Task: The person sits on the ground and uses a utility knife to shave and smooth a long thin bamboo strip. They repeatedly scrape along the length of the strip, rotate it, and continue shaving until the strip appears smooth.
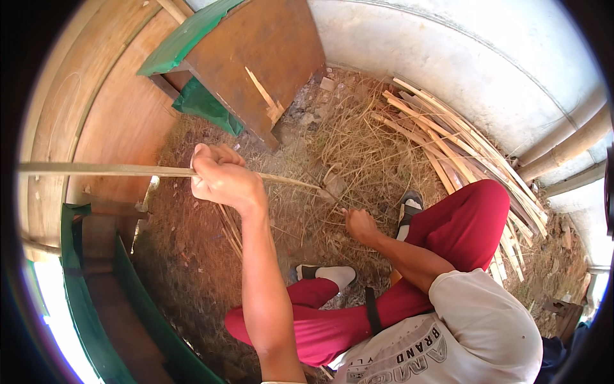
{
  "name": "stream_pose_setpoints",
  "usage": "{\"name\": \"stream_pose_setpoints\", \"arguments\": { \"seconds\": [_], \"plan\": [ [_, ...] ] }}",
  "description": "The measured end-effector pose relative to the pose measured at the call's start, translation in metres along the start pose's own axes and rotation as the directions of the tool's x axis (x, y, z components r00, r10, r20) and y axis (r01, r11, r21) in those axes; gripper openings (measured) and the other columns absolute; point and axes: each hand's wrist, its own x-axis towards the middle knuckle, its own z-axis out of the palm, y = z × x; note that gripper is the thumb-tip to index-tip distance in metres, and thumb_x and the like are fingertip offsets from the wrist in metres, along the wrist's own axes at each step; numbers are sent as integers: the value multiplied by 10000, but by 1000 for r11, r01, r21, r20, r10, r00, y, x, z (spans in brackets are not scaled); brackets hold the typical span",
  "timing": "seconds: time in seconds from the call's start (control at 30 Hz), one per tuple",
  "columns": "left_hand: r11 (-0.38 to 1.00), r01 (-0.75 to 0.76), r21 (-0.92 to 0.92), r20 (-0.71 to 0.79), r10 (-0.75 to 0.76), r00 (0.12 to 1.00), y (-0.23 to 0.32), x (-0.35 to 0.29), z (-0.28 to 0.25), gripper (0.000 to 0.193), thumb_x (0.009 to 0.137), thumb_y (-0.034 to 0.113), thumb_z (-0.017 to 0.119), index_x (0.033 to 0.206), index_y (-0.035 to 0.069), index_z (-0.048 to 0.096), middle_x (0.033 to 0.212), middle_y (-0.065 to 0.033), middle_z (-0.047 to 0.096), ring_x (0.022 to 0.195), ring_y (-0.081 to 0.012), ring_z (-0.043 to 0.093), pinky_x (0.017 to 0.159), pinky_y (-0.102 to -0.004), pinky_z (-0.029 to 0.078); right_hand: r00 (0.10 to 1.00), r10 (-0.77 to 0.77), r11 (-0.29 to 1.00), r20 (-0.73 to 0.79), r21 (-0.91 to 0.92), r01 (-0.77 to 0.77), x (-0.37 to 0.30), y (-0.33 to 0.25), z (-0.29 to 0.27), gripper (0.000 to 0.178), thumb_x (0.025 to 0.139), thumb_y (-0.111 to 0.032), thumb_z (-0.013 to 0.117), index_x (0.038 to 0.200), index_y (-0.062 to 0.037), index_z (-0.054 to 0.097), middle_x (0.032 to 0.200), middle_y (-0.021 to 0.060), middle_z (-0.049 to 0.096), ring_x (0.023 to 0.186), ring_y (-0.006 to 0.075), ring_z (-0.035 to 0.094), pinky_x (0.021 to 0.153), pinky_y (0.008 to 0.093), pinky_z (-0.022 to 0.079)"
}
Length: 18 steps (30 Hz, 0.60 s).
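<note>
A long, pale bamboo strip (109,169) runs almost level across the left half of the view. My left hand (225,178) is closed in a fist round it, with the forearm stretched up from the lower edge. Past the fist, the strip bends slightly down and right to its end. There it meets a thin, dark blade, which looks like a knife (334,197). My right hand (362,226) is closed on the knife's handle, low in front of my raised knee. The fingers hide the handle, and the blade is too small to make out its edge.
Many split bamboo strips (448,137) lie piled at the right by a white wall (448,38). A brown wooden cabinet (268,57) with green covering stands at the back. A green-edged wooden box (121,301) is at the lower left. Dry shavings (358,121) litter the dirt floor.
</note>
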Motion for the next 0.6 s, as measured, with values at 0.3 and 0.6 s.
{"name": "stream_pose_setpoints", "arguments": {
  "seconds": [0.3, 0.6],
  "plan": [
    [999, 23, 30, -10, -23, 1000, 6, 5, 4, 385, 906, 141, 475, 563, 123, 301, 508, 18, 276, 441, -97, 279, 439, -296, 183, 841, -461, 887, -282, -141, 439, -9, 36, 25, 329, 1036, -215, 580, 833, 42, 613, 614, 238, 617, 529, 385, 626, 469, 460, 488],
    [1000, 8, 0, -25, -8, 1000, 8, 3, 2, 398, 919, 154, 469, 560, 120, 300, 500, 19, 274, 436, -95, 273, 437, -296, 169, 952, -293, 953, -87, -107, 284, -3, 83, 33, 396, 1064, -264, 508, 880, 72, 609, 676, 249, 646, 612, 416, 665, 549, 537, 525]
  ]
}}
